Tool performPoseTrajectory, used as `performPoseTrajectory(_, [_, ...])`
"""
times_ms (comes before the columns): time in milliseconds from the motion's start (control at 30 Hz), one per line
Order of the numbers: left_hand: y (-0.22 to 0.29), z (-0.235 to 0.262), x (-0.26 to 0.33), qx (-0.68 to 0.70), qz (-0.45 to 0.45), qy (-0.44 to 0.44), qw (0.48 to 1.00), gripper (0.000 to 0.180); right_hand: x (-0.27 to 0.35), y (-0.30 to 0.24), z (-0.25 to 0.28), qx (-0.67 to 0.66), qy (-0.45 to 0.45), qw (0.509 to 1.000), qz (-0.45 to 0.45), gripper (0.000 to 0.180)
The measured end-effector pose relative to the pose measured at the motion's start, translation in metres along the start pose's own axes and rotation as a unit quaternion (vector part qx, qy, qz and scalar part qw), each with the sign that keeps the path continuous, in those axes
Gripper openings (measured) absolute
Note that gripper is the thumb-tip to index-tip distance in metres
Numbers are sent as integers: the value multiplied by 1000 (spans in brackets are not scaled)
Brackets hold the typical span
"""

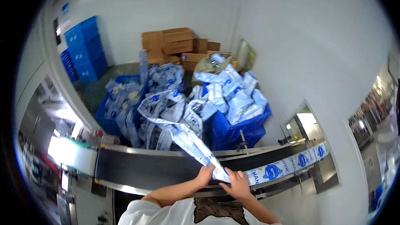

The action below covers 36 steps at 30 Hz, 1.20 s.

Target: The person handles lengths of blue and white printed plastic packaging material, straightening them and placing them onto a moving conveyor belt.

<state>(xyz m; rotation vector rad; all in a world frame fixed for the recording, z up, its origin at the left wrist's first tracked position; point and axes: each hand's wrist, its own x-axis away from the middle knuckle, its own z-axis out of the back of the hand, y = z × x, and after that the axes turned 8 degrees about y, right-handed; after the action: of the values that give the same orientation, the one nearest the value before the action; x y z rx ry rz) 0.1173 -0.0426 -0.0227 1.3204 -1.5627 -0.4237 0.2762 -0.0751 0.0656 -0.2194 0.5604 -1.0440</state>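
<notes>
A long strip of white plastic packaging with blue print [283, 170] comes from the wall opening at the right and runs along the near side of the conveyor to my hands. Beyond them it slants up and left across the black conveyor belt [141, 167] to a heap of the same strip [166, 106]. My left hand [204, 176] grips the strip at its near edge, fingers closed. Just to the right, my right hand [238, 185] is closed on it too, where the strip bends. Some fingertips are hidden by the packaging.
Behind the conveyor, a blue bin [239, 131] overflows with white and blue packages; another blue bin [108, 116] stands left of the heap. Brown cardboard boxes [178, 41] lie against the far wall. Blue crates [86, 50] are stacked at the left. Metal rails edge the belt.
</notes>
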Motion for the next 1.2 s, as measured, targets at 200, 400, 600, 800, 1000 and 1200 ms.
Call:
performPoseTrajectory(200, [29,21,1,9,-27,-43,999,30,19,82,45,156,93,983,36,53])
performPoseTrajectory(400, [91,30,-4,-36,141,-77,986,31,25,132,36,185,59,980,-46,20])
performPoseTrajectory(600, [142,14,-40,94,-3,-62,994,39,24,115,13,92,89,979,-157,23])
performPoseTrajectory(800, [77,-46,-22,106,-127,-143,976,61,-10,99,6,-347,165,851,-358,36])
performPoseTrajectory(1000, [2,-71,12,-5,-177,-271,946,45,-28,66,-2,-417,151,832,-332,27])
performPoseTrajectory(1200, [4,-43,0,-78,-88,-105,987,39,-20,29,-33,-361,197,876,-252,22])
